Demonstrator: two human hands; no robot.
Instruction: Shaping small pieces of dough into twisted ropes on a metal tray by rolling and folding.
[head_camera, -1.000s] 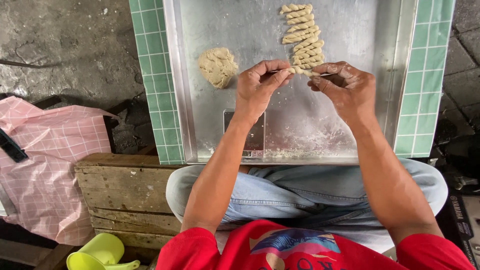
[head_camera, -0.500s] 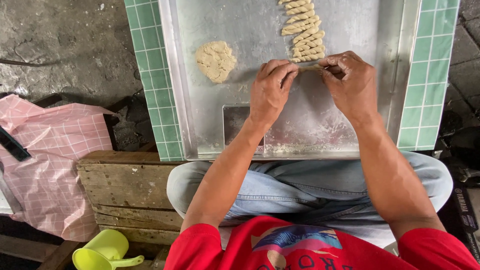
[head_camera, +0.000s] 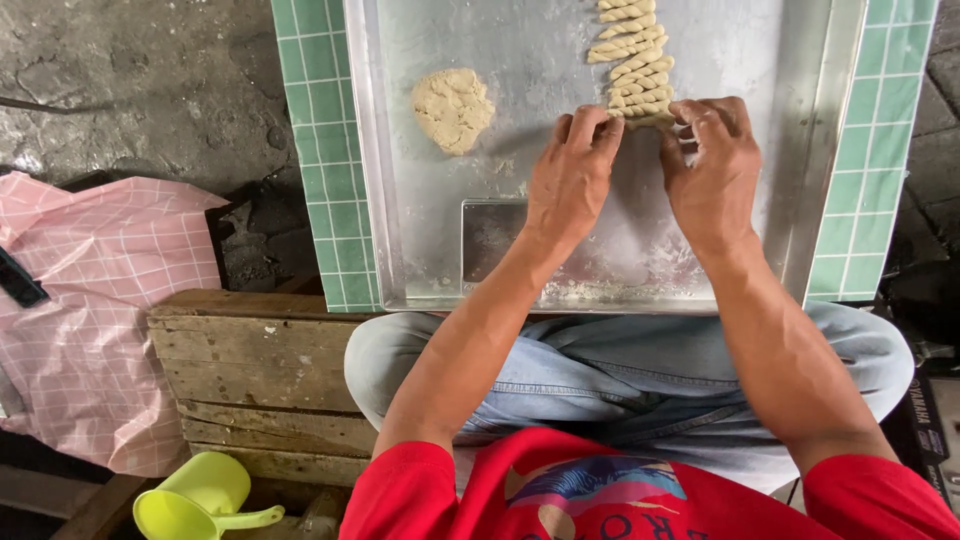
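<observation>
On the metal tray (head_camera: 420, 250), both hands, left hand (head_camera: 572, 175) and right hand (head_camera: 712, 170), pinch a dough twist (head_camera: 648, 119) largely hidden beneath their fingers (head_camera: 585, 125); the twist row (head_camera: 630, 50) is cut off above.

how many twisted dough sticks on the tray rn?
About 7 twisted dough sticks show, stacked in one column on the metal tray, from the top edge down to the fingertips. The left hand and right hand cover the nearest one; more may lie beyond the frame.

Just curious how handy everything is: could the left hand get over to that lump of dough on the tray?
Probably yes. The left hand rests on the metal tray, and only bare tray lies between it and the dough lump.
</observation>
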